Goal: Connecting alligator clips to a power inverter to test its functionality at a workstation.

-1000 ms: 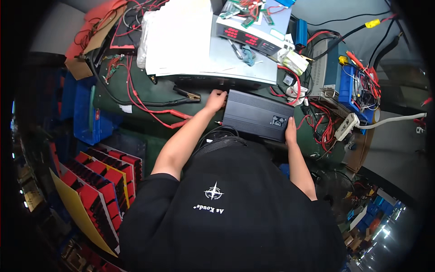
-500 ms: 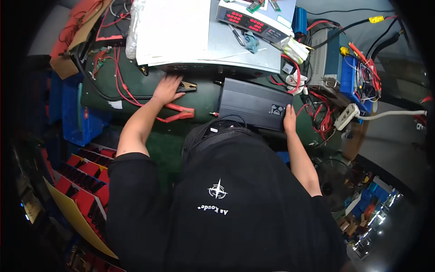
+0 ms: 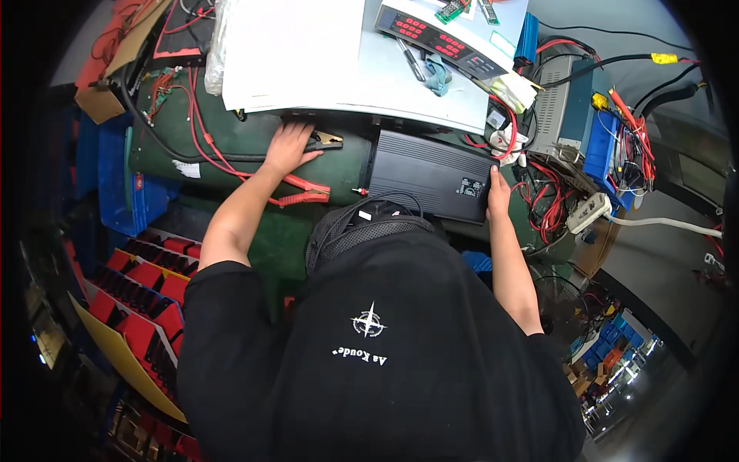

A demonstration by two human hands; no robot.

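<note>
Nearest to the camera are the person's black cap and black shirt, and two bare forearms go up from them to the green desk (image 3: 231,142). The right hand (image 3: 498,191) lies on the right edge of one black ribbed box (image 3: 431,175), fingers stretched along its side; it presses the box more than it grips it. This box lies flat in the middle of the desk, just under the white shelf (image 3: 369,85). The left hand (image 3: 289,146) lies open and flat on the desk near the shelf's front edge, and its fingertips touch one dark clamp (image 3: 327,141). One red clamp (image 3: 304,192) lies just below this hand, on its red cable. Farther away, on the shelf, I count one meter with red digits (image 3: 446,35). One white power strip (image 3: 589,212) lies at the right.

Half a second ago the left hand was at the same clamps; one second ago it was on the left corner of the box. The right hand has stayed on the box.
</note>
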